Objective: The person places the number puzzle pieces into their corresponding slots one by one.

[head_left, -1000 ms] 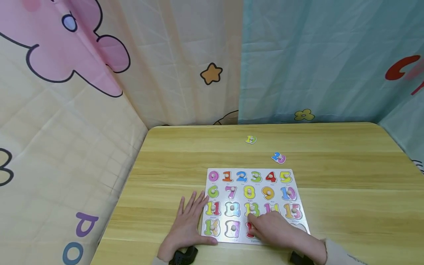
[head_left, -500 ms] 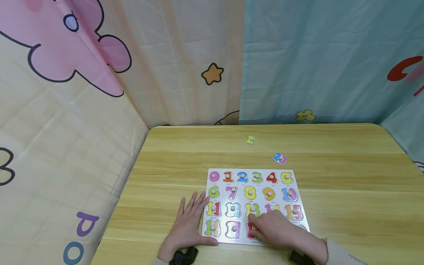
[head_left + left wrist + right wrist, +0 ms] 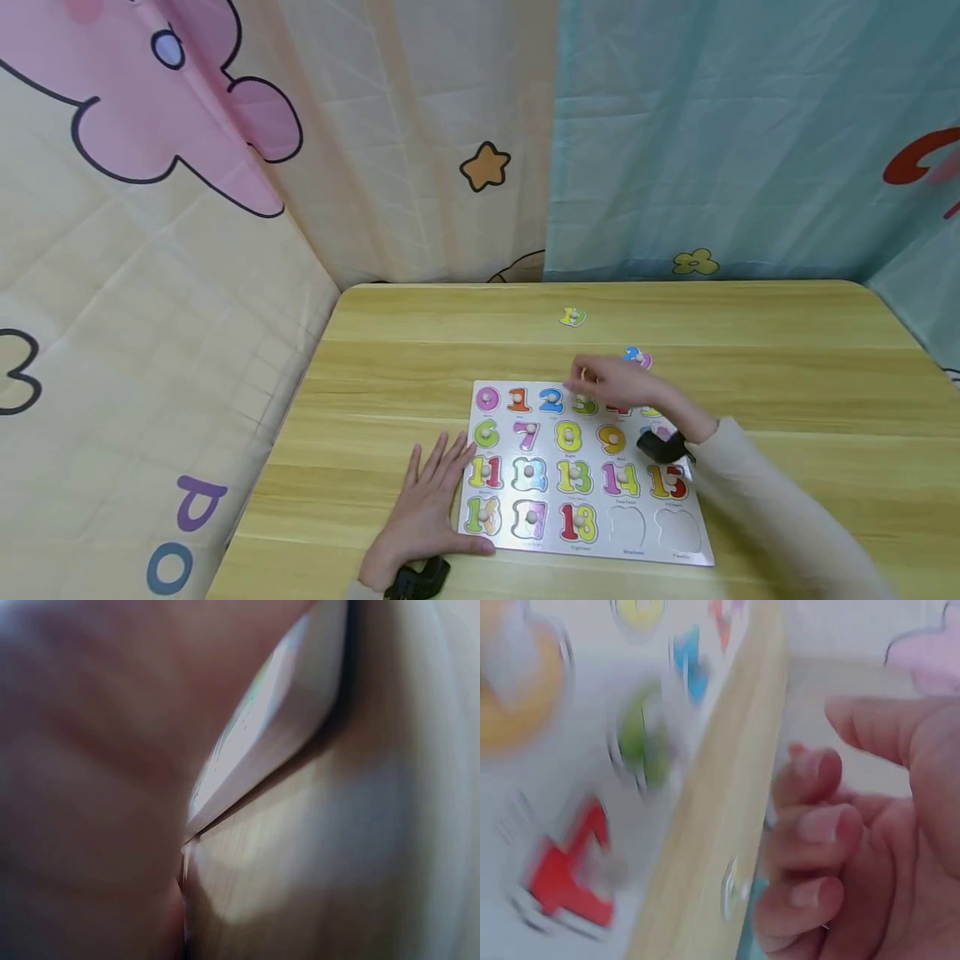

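Observation:
My left hand point(image 3: 429, 506) lies with fingers spread at the left edge of a white number puzzle board point(image 3: 649, 542), its thumb at the lower edge. The left wrist view shows the palm point(image 3: 90, 772) close up beside the board's edge. Above the board's top edge is my right hand point(image 3: 617, 381), loosely curled with nothing held, thumb apart from the fingers in the right wrist view. A blue-and-purple number 20 piece point(image 3: 638, 358) is partly behind it. Farther back lies a yellow-and-green number 19 piece point(image 3: 573, 317). The number 18 piece point(image 3: 578, 522) sits in its recess.
Two bare recesses, nineteen point(image 3: 627, 527) and twenty point(image 3: 678, 531), are at the board's lower right. Other number pieces with knobs fill the rest. The wooden table point(image 3: 810, 375) ends at printed curtains point(image 3: 405, 167) behind and at the left.
My right hand has left the number 18 piece and moved up and away across the board to beyond its top edge. The left hand has stayed put.

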The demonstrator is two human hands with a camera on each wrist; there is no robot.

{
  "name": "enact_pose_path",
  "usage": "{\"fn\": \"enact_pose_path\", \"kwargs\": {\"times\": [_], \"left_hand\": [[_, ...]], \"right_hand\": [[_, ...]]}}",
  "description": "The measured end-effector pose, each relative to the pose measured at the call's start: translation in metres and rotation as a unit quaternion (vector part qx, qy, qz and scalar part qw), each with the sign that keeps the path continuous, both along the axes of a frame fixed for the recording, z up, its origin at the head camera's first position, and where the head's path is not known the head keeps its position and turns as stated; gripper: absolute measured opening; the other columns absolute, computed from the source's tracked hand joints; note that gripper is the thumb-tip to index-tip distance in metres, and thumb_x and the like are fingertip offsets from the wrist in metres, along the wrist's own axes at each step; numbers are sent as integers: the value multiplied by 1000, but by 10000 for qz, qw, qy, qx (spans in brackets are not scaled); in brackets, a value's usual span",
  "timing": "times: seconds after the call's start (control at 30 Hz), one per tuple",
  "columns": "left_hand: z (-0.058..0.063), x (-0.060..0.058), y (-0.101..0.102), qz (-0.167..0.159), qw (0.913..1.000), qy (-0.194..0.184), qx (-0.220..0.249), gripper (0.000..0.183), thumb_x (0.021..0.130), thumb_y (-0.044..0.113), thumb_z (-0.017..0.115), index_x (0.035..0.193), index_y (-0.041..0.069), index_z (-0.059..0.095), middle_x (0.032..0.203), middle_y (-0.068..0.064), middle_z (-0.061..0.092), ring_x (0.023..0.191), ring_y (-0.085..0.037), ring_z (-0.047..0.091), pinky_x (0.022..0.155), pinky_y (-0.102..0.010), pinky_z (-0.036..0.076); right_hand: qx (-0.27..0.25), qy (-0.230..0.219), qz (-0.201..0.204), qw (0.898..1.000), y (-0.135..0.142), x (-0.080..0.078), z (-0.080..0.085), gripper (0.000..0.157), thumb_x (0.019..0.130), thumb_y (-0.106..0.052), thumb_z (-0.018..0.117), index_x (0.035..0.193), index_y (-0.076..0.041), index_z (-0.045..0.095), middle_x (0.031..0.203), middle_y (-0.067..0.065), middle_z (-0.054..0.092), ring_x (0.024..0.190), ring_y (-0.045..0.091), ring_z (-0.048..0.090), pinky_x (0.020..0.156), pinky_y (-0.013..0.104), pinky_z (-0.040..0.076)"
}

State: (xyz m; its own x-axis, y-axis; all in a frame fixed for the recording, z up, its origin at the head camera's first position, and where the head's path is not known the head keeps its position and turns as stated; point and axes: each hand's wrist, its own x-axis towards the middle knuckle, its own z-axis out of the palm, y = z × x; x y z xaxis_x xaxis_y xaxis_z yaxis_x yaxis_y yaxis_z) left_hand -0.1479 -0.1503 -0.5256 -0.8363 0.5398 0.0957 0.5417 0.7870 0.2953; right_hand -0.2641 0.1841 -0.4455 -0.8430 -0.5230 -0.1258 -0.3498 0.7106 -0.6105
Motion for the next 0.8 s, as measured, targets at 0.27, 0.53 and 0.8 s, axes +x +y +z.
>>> {"fn": "enact_pose_path", "kwargs": {"times": [0.27,0.53,0.8], "left_hand": [[1,0,0,9,9999,-86,-52,127,56,90,53,152,14,20,158,-4,11,143,-27,1,111,-53,-5],[1,-1,0,-24,9999,-109,0,127,56,89,55,152,15,20,158,-3,11,143,-26,1,111,-52,-6],[0,-1,-1,-16,9998,-174,35,126,56,88,56,152,14,21,158,-3,11,143,-26,1,111,-52,-7]], "right_hand": [[805,491,-1583,9829,8,-84,-2,29,98,-33,52,104,-4,52,64,4,48,54,18,42,48,30,32],[1565,98,-2025,9666,-1,-113,-12,37,98,-38,47,106,-2,46,88,13,56,79,29,54,66,43,43],[2034,-200,-2038,9574,-13,-122,-17,51,101,-39,37,132,2,37,124,27,53,111,42,51,84,55,41]]}}
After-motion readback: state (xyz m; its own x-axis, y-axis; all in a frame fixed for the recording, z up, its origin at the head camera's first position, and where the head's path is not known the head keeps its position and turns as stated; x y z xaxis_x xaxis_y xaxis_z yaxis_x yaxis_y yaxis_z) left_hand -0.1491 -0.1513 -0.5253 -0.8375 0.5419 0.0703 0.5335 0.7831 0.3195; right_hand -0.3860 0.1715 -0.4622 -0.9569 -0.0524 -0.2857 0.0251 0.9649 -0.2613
